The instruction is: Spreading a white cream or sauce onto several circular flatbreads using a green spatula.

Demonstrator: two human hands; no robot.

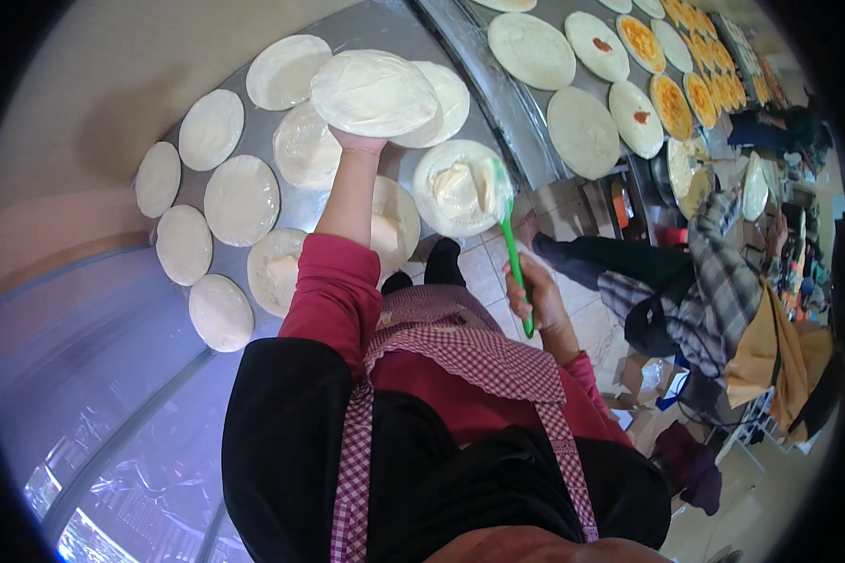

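Note:
My left hand [359, 141] reaches out over the metal table and holds up a flat round dough base [374, 92], its top coated with a pale creamy spread. Most of those fingers are hidden under the base. In my right hand [538, 291] is the handle of a green spatula [507, 225], fingers wrapped round it. The spatula's blade lies at the right side of a round white tub [427, 202], against the thick creamy mass [460, 190] inside.
Several pale rounds, among them a coated round [241, 200], lie across the metal table [355, 28]. Another table at the far right bears plain rounds [582, 131] and orange-topped rounds [670, 105]. A co-worker in a plaid shirt [723, 291] stands to the right, near a cardboard box [640, 373].

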